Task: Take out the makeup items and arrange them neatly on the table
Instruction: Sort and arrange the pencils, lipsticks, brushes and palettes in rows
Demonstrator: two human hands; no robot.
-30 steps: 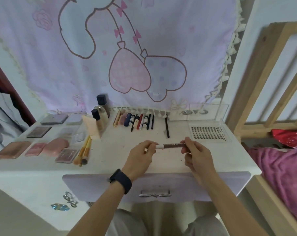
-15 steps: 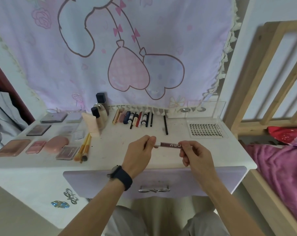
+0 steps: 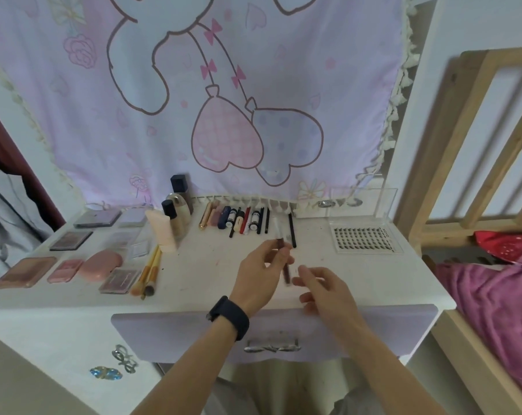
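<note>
Two hands hung above the desk (image 3: 211, 265): the left hand (image 3: 259, 280) pinched a brown lip gloss tube (image 3: 286, 269) pointing toward twelve o'clock; the right hand (image 3: 325, 292), at its four o'clock, had loose fingers (image 3: 306, 269) gripping nothing.

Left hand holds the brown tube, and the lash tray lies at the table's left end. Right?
Not quite. The head view shows the lash tray at the right end of the table, not the left. The left hand does hold the brown tube.
</note>
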